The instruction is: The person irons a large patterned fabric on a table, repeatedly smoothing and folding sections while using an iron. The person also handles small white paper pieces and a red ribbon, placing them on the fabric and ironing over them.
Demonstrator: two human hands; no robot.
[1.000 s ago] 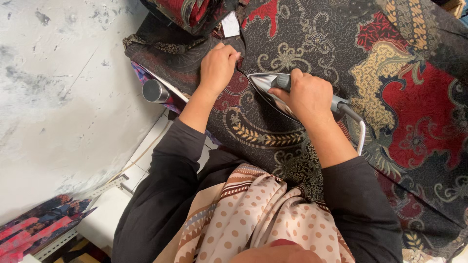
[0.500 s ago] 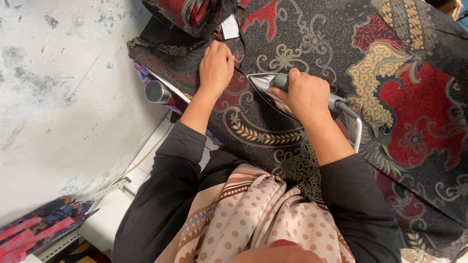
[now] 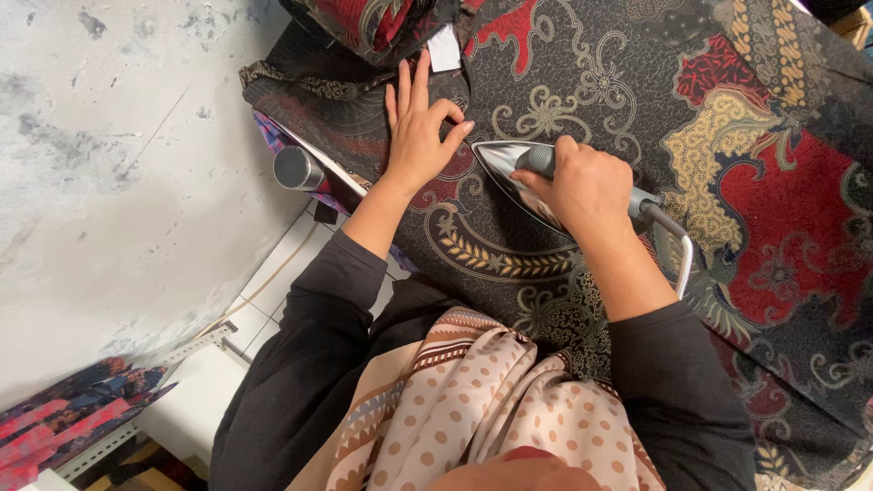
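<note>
— What has changed in the head view since half a second ago?

— My left hand (image 3: 420,136) has slid a little along the cloth (image 3: 582,82). Its fingers were lying together before; now they are spread, and the forefinger is bent toward the tip of the iron (image 3: 523,177). My right hand (image 3: 589,186) has stayed closed round the iron's grey handle, and the iron has hardly moved.

— And the left hand, what does it hold?

— Nothing. It lies open, palm down, pressing the cloth flat just beside the iron's tip.

— Tell me about the materials.

— The cloth is dark batik with red and ochre patches and pale curling vines, smooth under my hands and bunched in folds at the far edge, where a small white tag (image 3: 444,47) shows. The iron has a shiny metal body, pointed like a wedge, with a cord (image 3: 682,250) looping off its back. A metal tube (image 3: 298,168) sticks out from under the cloth at the board's end.

— Which way does the iron point?

— Its long axis runs slantwise across the cloth, tip toward my left hand, heel toward my right forearm. It sits on the cloth, between my two hands' reach.
</note>
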